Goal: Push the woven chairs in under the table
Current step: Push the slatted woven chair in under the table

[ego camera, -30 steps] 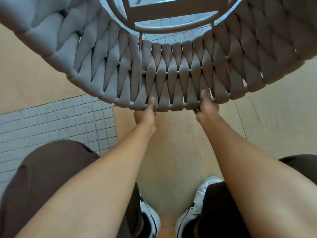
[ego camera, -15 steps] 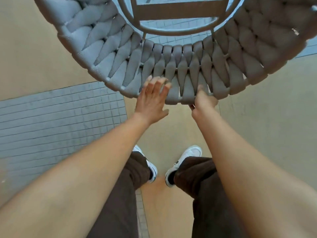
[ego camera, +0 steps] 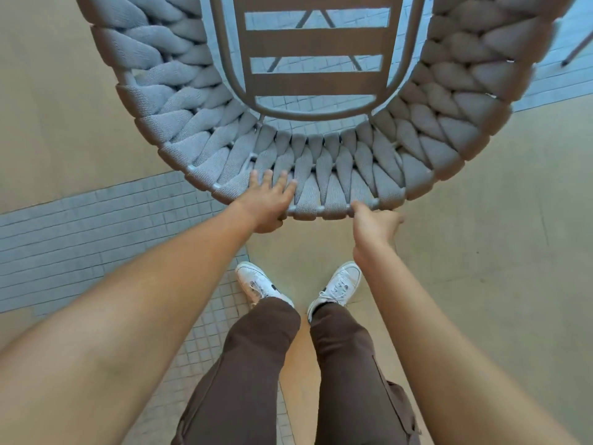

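Woven chair (ego camera: 321,175) directly ahead of white shoes (ego camera: 337,287). Left hand (ego camera: 268,205) flat on backrest rim, fingers spread. Right hand (ego camera: 373,224) apparently curled around rim; fingers hidden beneath

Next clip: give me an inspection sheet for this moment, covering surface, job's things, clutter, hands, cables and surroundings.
Surface: tan floor with a band of small grey tiles.
Job's things: one woven chair, its curved back toward the person, slatted seat bare; table not in view.
Clutter: nothing seen.
Hands: left hand lies flat, fingers spread on the chair's back rim; right hand is curled around the rim.
Cables: nothing seen.
Surroundings: white shoes, brown trousers, a thin furniture leg at upper right.
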The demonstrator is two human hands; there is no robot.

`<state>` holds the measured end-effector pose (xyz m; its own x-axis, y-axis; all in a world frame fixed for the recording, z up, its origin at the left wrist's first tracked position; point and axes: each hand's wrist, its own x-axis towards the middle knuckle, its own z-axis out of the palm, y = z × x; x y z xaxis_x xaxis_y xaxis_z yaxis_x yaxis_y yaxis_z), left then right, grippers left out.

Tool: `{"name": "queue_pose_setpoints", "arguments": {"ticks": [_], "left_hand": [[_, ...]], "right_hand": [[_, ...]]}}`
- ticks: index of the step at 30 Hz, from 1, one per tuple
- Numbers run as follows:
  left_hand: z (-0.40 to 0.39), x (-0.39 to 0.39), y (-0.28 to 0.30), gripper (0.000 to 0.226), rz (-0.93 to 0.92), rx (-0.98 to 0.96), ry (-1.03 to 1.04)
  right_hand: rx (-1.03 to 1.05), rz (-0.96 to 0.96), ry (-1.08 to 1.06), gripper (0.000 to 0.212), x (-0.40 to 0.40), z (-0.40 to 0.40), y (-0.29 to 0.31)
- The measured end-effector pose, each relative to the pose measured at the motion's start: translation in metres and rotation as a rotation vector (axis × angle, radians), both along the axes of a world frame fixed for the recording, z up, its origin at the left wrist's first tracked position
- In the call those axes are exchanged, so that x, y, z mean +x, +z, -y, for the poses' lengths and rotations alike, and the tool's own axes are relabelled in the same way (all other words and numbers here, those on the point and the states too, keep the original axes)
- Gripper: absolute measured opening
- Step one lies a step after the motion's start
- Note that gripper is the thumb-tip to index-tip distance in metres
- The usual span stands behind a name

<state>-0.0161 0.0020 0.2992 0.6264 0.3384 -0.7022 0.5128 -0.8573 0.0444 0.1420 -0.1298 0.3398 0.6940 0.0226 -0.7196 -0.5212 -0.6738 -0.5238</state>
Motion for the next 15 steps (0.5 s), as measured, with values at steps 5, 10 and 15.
{"name": "queue_pose_setpoints", "arguments": {"ticks": [5,10,15], "left_hand": [[-0.027,-0.005,0.032,0.089,-0.018,-0.073,-0.018],[-0.076,-0.019,0.068,0.078,0.012,-0.112,-0.099],[-0.127,-0.027,0.098,0.065,0.061,-0.161,-0.098]], "right_hand": [[-0.101,0.857,1.153,0.113,-0.011,-0.007,0.041],[-0.347,0.654,1.878,0.123,-0.011,-0.066,0.039],[-0.273,0.753,1.730,0.059,-0.020,-0.116,0.044]]}}
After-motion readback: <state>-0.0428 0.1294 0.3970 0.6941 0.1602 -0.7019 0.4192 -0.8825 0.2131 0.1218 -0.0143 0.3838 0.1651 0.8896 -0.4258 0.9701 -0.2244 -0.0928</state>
